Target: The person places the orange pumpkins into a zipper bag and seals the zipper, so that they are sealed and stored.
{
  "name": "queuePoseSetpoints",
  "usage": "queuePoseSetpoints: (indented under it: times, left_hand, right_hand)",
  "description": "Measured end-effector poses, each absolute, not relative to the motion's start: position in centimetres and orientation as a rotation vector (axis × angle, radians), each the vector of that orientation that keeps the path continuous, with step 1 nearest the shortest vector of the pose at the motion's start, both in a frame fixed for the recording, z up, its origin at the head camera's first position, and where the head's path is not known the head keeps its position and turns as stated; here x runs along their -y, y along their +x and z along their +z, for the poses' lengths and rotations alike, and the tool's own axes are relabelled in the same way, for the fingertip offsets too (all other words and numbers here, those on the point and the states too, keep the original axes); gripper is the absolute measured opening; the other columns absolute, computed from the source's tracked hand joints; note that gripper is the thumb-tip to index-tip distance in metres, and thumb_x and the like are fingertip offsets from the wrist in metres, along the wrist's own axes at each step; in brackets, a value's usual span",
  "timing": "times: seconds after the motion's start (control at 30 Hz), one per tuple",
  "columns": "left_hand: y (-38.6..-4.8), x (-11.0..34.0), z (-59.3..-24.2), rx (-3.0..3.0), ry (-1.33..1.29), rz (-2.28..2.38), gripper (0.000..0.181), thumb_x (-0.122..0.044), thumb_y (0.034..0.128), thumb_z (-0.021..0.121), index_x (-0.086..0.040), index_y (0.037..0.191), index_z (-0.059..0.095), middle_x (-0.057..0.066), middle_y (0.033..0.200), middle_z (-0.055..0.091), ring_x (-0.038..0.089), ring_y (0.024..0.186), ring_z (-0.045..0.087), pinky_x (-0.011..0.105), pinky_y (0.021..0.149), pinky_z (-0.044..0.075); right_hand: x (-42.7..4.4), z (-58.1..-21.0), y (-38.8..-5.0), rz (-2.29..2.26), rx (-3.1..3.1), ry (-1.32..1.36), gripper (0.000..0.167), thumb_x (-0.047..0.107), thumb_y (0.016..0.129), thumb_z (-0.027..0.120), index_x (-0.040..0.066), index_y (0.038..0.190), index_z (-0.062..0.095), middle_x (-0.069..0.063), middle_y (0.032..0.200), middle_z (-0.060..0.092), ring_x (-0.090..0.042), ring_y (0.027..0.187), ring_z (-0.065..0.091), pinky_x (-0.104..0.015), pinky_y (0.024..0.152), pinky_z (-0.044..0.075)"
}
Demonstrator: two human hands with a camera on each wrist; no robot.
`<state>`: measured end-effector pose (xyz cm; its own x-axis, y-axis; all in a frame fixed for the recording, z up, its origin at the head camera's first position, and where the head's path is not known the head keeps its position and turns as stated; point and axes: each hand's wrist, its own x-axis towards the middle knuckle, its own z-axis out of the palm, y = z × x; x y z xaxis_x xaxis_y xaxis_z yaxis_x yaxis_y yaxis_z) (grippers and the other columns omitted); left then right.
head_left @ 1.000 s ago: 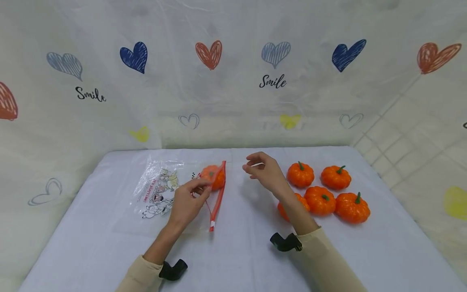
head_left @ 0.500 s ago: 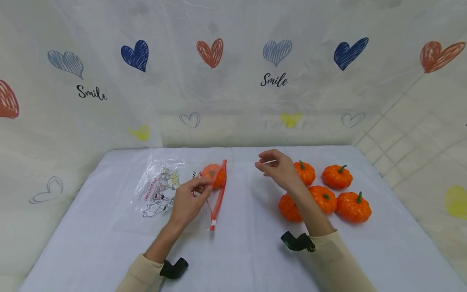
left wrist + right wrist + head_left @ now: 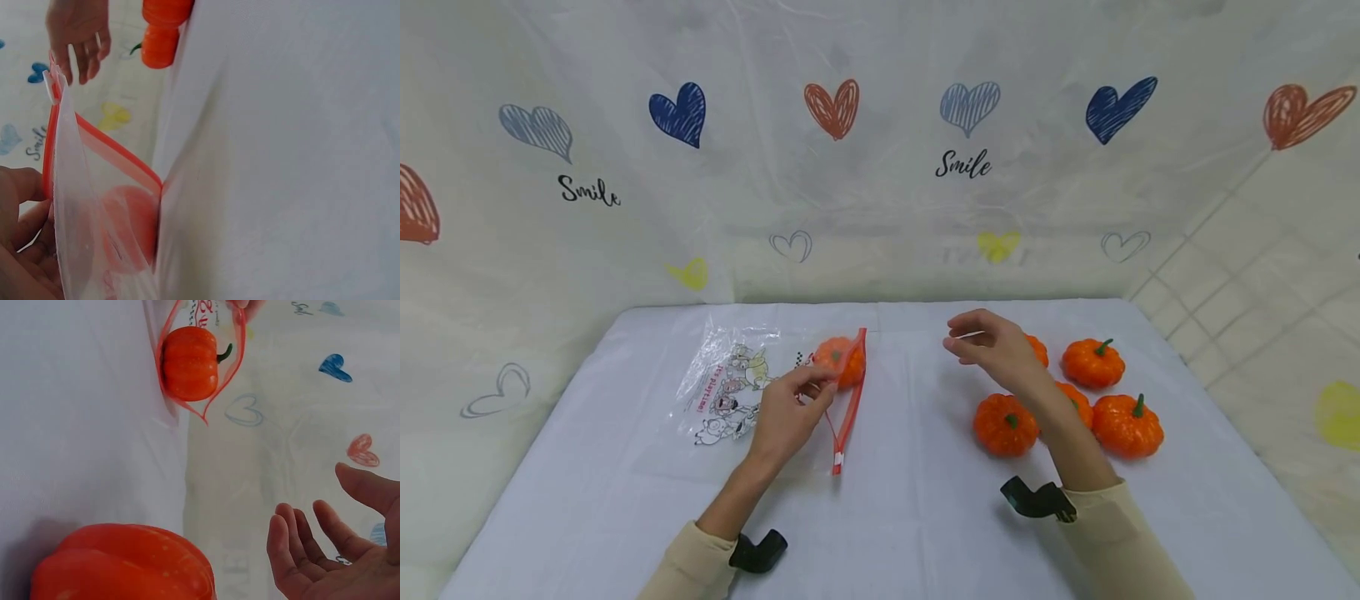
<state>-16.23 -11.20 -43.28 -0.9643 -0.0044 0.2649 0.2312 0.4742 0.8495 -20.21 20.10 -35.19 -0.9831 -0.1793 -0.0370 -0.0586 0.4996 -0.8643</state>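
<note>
My left hand (image 3: 787, 417) pinches the upper layer at the mouth of a clear zip bag (image 3: 733, 396) with a red zip edge, holding it raised. Inside, just behind that mouth, sits an orange toy pumpkin (image 3: 190, 364) with a green stem. Over the right half of the table hovers my right hand (image 3: 996, 346), fingers loosely bent and nothing in them. Below and around it stand several more toy pumpkins; the nearest pumpkin (image 3: 1003, 425) lies just under the hand. The right hand and forearm partly cover two of the others.
A white cloth (image 3: 895, 517) covers the table. Farther right stand a back pumpkin (image 3: 1092, 363) and a front pumpkin (image 3: 1126, 427). Behind the table hangs a pale curtain (image 3: 880, 192) printed with hearts. Black wrist cameras sit on both forearms.
My right hand has moved steadily right, away from the bag and over the pumpkins, uncovering the nearest one. The left hand and the bag stay in place.
</note>
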Motion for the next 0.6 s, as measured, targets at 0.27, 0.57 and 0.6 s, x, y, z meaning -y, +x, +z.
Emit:
queuePoseSetpoints:
  times: [0.27, 0.57, 0.6]
  left_hand:
    - [-16.4, 11.1, -43.4, 2.504, -0.193, -1.49, 0.02, -0.019, 0.0968, 0.073, -0.016, 0.116, 0.079, 0.003, 0.105, 0.076, 0.017, 0.089, 0.063, 0.02, 0.073, 0.052]
    - [-16.4, 11.2, -43.2, 2.513, -0.183, -1.492, 0.021, -0.02, 0.0969, 0.073, -0.016, 0.117, 0.079, 0.003, 0.107, 0.076, 0.017, 0.09, 0.063, 0.019, 0.074, 0.052]
    - [-16.4, 11.2, -43.2, 2.516, -0.18, -1.492, 0.021, -0.02, 0.097, 0.073, -0.016, 0.117, 0.079, 0.003, 0.107, 0.075, 0.017, 0.09, 0.063, 0.019, 0.074, 0.052]
  right_hand:
    - [-21.7, -35.5, -20.2, -1.447, -2.618, -0.223, 0.049, 0.044, 0.099, 0.069, 0.014, 0.137, 0.06, -0.011, 0.139, 0.065, -0.027, 0.113, 0.071, -0.053, 0.107, 0.052]
    - [-23.2, -35.4, -20.1, -1.395, -2.595, -0.188, 0.05, 0.046, 0.097, 0.071, 0.017, 0.136, 0.059, -0.01, 0.134, 0.069, -0.029, 0.117, 0.065, -0.031, 0.082, 0.056]
    - [-23.3, -35.5, -20.1, -1.391, -2.594, -0.192, 0.05, 0.046, 0.097, 0.071, 0.017, 0.136, 0.059, -0.01, 0.134, 0.069, -0.029, 0.117, 0.065, -0.03, 0.081, 0.057]
